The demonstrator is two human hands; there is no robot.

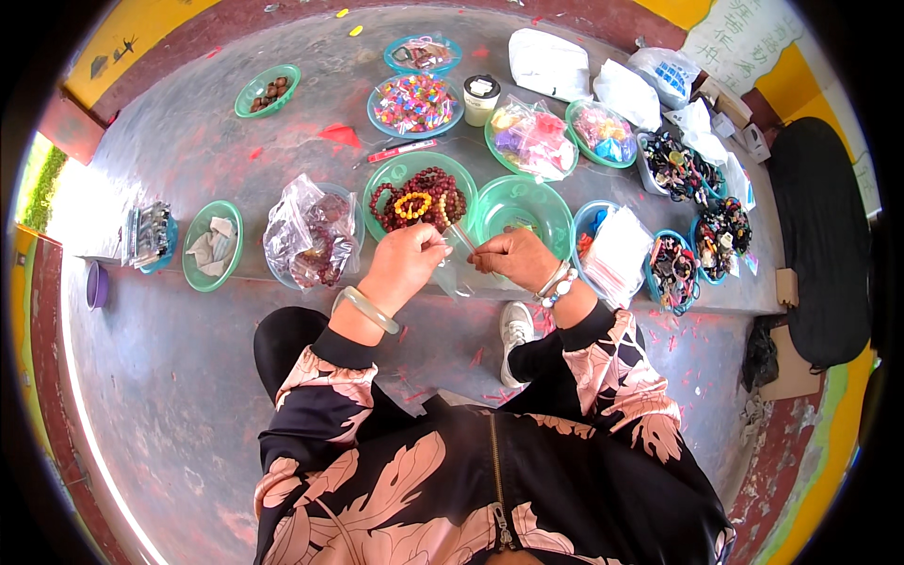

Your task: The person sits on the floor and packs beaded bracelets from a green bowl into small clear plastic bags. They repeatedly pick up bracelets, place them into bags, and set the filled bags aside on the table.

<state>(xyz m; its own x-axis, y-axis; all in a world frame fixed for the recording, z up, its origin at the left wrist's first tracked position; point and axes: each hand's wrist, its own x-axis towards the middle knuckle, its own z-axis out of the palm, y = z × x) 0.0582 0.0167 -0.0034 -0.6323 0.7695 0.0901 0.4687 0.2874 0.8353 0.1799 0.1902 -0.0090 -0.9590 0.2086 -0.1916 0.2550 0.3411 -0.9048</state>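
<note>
A small clear plastic bag (456, 277) hangs between my hands, in front of two green bowls. My left hand (407, 262), with a pale bangle at the wrist, pinches its left side. My right hand (517, 258), wearing bead bracelets, has its fingers closed on the upper edge at the right. Whether anything lies inside the bag is hard to make out. Just beyond my left hand, a green bowl (456, 166) holds dark red bead strings (435, 181) and a yellow bead bracelet (412, 205). Beyond my right hand sits another green bowl (544, 188) with little visible in it.
Left of my hands are a basin with bagged dark beads (315, 235) and a green bowl with cloth (213, 247). To the right stand a basin with a white packet (617, 254) and baskets of dark hair ties (674, 273). Colourful pieces (412, 102) and a lidded cup (481, 98) are farther back.
</note>
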